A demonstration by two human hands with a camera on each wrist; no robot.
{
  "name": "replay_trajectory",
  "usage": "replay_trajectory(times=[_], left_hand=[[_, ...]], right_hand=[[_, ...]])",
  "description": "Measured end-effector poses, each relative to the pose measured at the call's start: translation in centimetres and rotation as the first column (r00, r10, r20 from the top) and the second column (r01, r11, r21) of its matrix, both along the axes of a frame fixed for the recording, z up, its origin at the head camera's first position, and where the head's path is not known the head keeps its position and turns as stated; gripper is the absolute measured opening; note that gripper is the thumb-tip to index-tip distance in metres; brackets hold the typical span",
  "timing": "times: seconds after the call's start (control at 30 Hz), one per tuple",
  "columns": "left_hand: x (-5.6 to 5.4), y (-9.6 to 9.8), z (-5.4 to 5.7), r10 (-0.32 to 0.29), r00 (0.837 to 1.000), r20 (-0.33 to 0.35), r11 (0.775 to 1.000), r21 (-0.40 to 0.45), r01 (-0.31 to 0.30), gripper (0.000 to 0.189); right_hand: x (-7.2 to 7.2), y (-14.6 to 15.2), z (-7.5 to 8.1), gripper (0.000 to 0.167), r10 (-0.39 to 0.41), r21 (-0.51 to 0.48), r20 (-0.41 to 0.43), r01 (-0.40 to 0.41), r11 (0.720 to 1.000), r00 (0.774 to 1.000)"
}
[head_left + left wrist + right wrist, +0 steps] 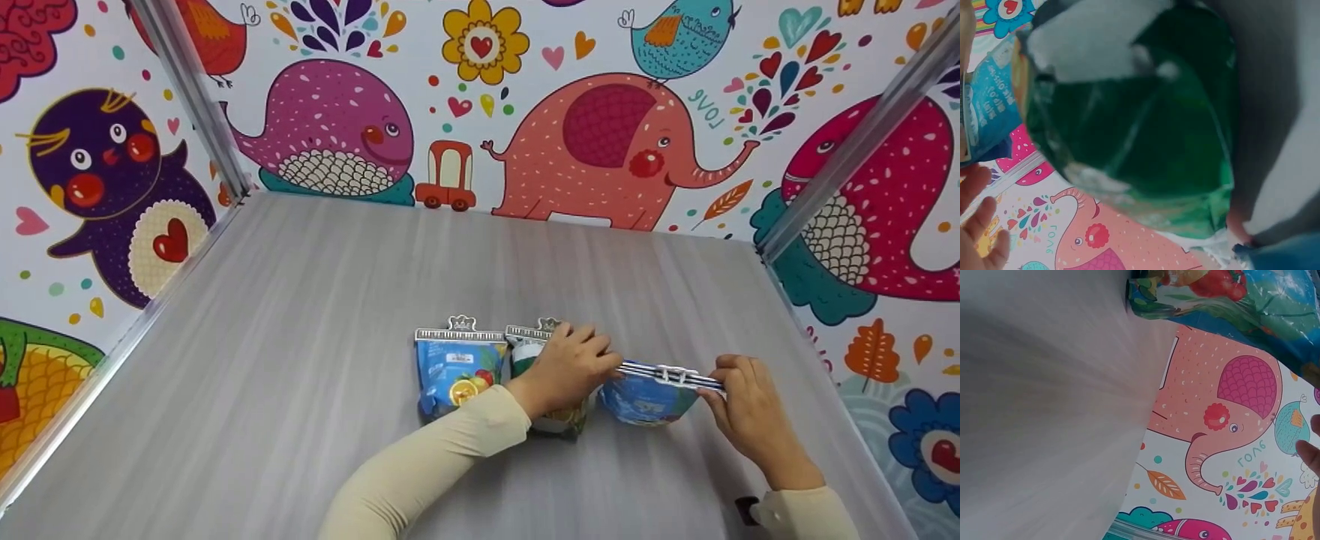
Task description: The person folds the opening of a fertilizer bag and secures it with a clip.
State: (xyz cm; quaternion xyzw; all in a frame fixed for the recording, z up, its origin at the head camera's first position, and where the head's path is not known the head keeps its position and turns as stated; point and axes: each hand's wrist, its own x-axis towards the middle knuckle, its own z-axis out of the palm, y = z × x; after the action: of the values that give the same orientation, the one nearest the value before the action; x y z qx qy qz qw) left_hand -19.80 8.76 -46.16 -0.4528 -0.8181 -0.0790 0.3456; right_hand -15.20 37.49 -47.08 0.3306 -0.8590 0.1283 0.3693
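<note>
A blue snack bag (649, 397) hangs from a long silver clip (675, 375) across its top, tilted over the table. At the clip's right end, my right hand (754, 412) pinches it between thumb and fingers. My left hand (566, 371) has its fingertips on the left end, thumb hidden in the head view. Beneath the left hand and forearm is a green bag (521, 358), partly covered, with its own clip (549, 325). The green bag (1140, 129) fills much of the left wrist view. In the right wrist view, the held blue bag (1275, 320) shows at top right.
Another blue bag (450, 367) with a crown-shaped clip (461, 327) lies left of the green one, partly behind the left sleeve (450, 450). Cartoon-printed walls (480, 112) and metal posts (847, 157) bound the grey table (262, 360) at the back and sides.
</note>
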Motion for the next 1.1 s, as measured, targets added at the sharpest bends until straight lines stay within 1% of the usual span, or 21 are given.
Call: replay_trajectory(times=[0.07, 0.13, 0.2, 0.23, 0.27, 0.33, 0.4, 0.43, 0.47, 0.53, 0.63, 0.7, 0.73, 0.87, 0.93, 1.03, 1.07, 1.1], left_hand=[[0.0, 0.0, 0.0, -0.020, 0.998, 0.059, 1.000, 0.025, 0.019, 0.018], [0.0, 0.1, 0.1, -0.048, 0.989, 0.140, 0.998, 0.051, 0.041, 0.018], [0.1, 0.1, 0.2, -0.075, 0.969, 0.237, 0.996, 0.072, 0.060, 0.019], [0.1, 0.0, 0.3, -0.091, 0.954, 0.287, 0.994, 0.086, 0.069, 0.020], [0.1, 0.0, 0.4, -0.106, 0.935, 0.339, 0.992, 0.099, 0.076, 0.021], [0.1, 0.0, 0.6, -0.131, 0.892, 0.433, 0.989, 0.121, 0.086, 0.021], [0.1, 0.0, 0.8, -0.157, 0.843, 0.515, 0.985, 0.148, 0.092, 0.020], [0.1, 0.0, 0.9, -0.174, 0.813, 0.556, 0.981, 0.166, 0.096, 0.019], [0.1, 0.1, 1.0, -0.188, 0.782, 0.595, 0.978, 0.183, 0.096, 0.019], [0.0, 0.1, 1.1, -0.214, 0.714, 0.667, 0.973, 0.213, 0.092, 0.020], [0.0, 0.1, 1.3, -0.224, 0.623, 0.749, 0.971, 0.229, 0.074, 0.023], [-0.1, 0.2, 1.4, -0.222, 0.569, 0.791, 0.972, 0.228, 0.062, 0.024], [-0.1, 0.2, 1.5, -0.216, 0.555, 0.803, 0.973, 0.224, 0.054, 0.024], [-0.3, 0.2, 1.8, -0.217, 0.485, 0.847, 0.972, 0.231, 0.031, 0.024], [-0.4, 0.2, 2.0, -0.220, 0.462, 0.859, 0.971, 0.237, 0.022, 0.025], [-0.5, 0.3, 2.0, -0.239, 0.409, 0.881, 0.967, 0.256, 0.014, 0.026], [-0.6, 0.3, 2.0, -0.248, 0.393, 0.885, 0.964, 0.266, 0.008, 0.026], [-0.6, 0.3, 2.0, -0.253, 0.381, 0.889, 0.962, 0.272, 0.005, 0.027]], right_hand=[[0.0, 0.0, 0.0, 0.052, 0.015, -0.019, 0.020, -0.015, 1.000, 1.000], [0.1, -0.1, 0.0, 0.052, 0.017, -0.032, 0.043, -0.016, 0.999, 0.999], [0.3, -0.1, -0.1, 0.052, 0.016, -0.051, 0.086, -0.011, 0.999, 0.996], [0.4, -0.2, -0.1, 0.051, 0.013, -0.062, 0.117, -0.006, 0.998, 0.993], [0.6, -0.2, -0.1, 0.046, 0.007, -0.075, 0.151, 0.004, 0.997, 0.988], [0.9, -0.4, -0.1, 0.030, 0.002, -0.115, 0.232, 0.025, 0.993, 0.973], [1.2, -0.5, -0.2, 0.016, 0.006, -0.170, 0.311, 0.049, 0.984, 0.950], [1.3, -0.6, -0.2, 0.017, 0.009, -0.199, 0.341, 0.063, 0.978, 0.940], [1.4, -0.7, -0.2, 0.023, 0.008, -0.224, 0.363, 0.079, 0.971, 0.932], [1.4, -0.9, -0.3, 0.028, 0.015, -0.268, 0.391, 0.098, 0.959, 0.920], [1.5, -1.1, -0.3, 0.027, 0.035, -0.319, 0.408, 0.106, 0.942, 0.912], [1.5, -1.1, -0.3, 0.024, 0.063, -0.351, 0.421, 0.099, 0.931, 0.905], [1.4, -1.1, -0.3, 0.024, 0.081, -0.369, 0.428, 0.092, 0.925, 0.900], [1.2, -0.8, -0.4, 0.021, 0.164, -0.436, 0.442, 0.051, 0.899, 0.882], [1.1, -0.7, -0.5, 0.022, 0.197, -0.459, 0.442, 0.032, 0.888, 0.875], [1.0, -0.5, -0.6, 0.023, 0.244, -0.488, 0.448, 0.006, 0.873, 0.860], [1.0, -0.5, -0.5, 0.022, 0.258, -0.495, 0.452, 0.000, 0.869, 0.854], [1.0, -0.5, -0.5, 0.021, 0.271, -0.503, 0.457, -0.005, 0.864, 0.847]])
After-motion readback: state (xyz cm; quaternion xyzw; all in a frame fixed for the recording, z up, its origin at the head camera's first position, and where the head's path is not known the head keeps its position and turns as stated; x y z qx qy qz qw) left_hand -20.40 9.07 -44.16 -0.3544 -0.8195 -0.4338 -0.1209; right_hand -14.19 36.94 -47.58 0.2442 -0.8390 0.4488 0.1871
